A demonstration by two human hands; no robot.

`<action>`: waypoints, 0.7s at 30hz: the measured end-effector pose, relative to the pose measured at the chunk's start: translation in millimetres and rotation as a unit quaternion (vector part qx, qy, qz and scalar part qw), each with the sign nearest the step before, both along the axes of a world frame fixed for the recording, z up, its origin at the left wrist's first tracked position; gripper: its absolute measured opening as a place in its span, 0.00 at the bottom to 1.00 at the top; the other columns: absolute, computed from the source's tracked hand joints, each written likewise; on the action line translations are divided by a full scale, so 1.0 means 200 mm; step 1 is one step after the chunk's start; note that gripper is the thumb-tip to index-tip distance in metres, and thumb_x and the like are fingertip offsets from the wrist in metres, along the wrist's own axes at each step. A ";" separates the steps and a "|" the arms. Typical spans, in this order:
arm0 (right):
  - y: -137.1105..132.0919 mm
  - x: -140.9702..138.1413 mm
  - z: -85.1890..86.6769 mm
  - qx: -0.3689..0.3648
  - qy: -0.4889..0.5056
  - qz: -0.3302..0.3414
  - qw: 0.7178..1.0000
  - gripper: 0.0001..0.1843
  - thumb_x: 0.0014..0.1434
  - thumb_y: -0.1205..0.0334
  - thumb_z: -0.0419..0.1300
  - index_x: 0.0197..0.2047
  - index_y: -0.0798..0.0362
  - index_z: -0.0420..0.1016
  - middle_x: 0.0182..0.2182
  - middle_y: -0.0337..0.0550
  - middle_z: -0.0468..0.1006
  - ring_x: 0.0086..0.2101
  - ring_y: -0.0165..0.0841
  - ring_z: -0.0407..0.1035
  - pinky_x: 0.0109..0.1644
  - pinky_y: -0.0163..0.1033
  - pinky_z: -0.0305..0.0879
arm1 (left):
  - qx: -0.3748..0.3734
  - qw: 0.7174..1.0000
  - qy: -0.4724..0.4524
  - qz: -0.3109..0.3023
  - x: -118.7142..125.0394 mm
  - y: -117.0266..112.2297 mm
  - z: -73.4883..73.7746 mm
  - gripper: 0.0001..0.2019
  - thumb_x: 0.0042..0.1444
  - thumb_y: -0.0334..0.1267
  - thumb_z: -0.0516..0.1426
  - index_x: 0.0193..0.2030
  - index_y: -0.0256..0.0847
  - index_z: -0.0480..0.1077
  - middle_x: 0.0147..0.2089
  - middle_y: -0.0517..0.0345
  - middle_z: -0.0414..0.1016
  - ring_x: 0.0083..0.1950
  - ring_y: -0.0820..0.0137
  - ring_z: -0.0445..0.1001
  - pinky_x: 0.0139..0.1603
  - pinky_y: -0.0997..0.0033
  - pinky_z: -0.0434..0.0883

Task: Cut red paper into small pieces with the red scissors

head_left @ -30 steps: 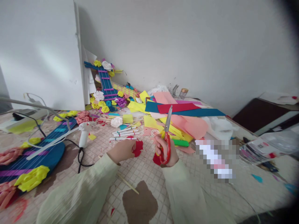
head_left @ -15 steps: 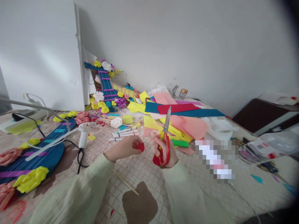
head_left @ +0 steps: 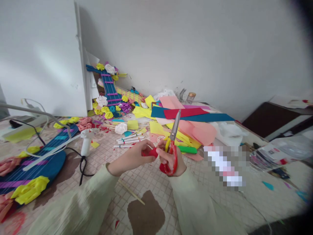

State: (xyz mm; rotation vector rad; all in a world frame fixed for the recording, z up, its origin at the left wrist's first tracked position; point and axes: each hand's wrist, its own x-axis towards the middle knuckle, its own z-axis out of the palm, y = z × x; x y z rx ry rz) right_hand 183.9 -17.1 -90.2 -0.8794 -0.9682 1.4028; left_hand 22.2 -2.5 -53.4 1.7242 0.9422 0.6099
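Note:
My left hand [head_left: 137, 154] pinches a small piece of red crepe paper [head_left: 153, 152] between thumb and fingers. Close beside it, my right hand [head_left: 172, 160] keeps red-handled scissors [head_left: 174, 137] hooked in its palm, blades pointing up and away. The right thumb and fingertips meet the edge of the red piece. More red paper [head_left: 163, 168] shows below the right palm. Both hands hover over the tiled-pattern tabletop, in front of several white markers [head_left: 129, 140] and a green object [head_left: 187, 149].
A blue paper guitar [head_left: 49, 160] and a white glue gun [head_left: 85, 142] lie at left. Crepe paper strips [head_left: 190, 114] pile up at the back. A decorated guitar [head_left: 111, 89] leans there. A thin stick [head_left: 132, 192] and a brown patch [head_left: 146, 213] are in front; a clear plastic container [head_left: 281, 153] stands right.
My left hand has moved right with the red paper and now meets my right hand. The right fingers have come onto the paper; the scissors stay in the right hand.

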 end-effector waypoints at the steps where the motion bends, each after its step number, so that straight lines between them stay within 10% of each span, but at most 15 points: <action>1: 0.00 0.00 0.00 0.003 0.002 -0.005 1.000 0.16 0.43 0.61 0.67 0.34 0.54 0.67 0.24 0.31 0.70 0.12 0.16 0.53 0.14 0.26 0.46 | 0.018 1.000 0.008 0.001 0.01 0.00 0.00 0.09 0.50 0.40 0.56 0.36 0.40 0.65 0.31 0.62 0.68 0.32 0.74 0.66 0.33 0.73 0.63; 8: -0.01 -0.01 0.00 0.018 0.007 -0.023 1.000 0.15 0.48 0.55 0.64 0.35 0.54 0.66 0.20 0.32 0.68 0.11 0.19 0.53 0.14 0.28 0.46 | 0.081 0.994 -0.005 0.070 0.03 -0.01 0.05 0.13 0.56 0.45 0.50 0.29 0.38 0.65 0.26 0.62 0.64 0.27 0.75 0.62 0.28 0.74 0.62; 13: -0.05 -0.02 0.01 -0.025 0.007 0.105 0.994 0.15 0.47 0.52 0.61 0.34 0.54 0.66 0.24 0.35 0.69 0.14 0.20 0.57 0.16 0.28 0.48 | 0.160 0.976 -0.026 0.146 -0.04 -0.01 0.15 0.10 0.55 0.41 0.51 0.29 0.38 0.66 0.30 0.60 0.68 0.31 0.74 0.65 0.34 0.74 0.65; 21: -0.12 -0.07 0.04 -0.019 -0.107 0.172 0.979 0.13 0.52 0.55 0.61 0.33 0.56 0.68 0.21 0.33 0.67 0.16 0.21 0.58 0.17 0.28 0.52 | 0.102 0.977 -0.058 0.176 -0.09 0.02 0.16 0.11 0.52 0.44 0.55 0.29 0.36 0.69 0.28 0.60 0.71 0.29 0.74 0.66 0.29 0.75 0.63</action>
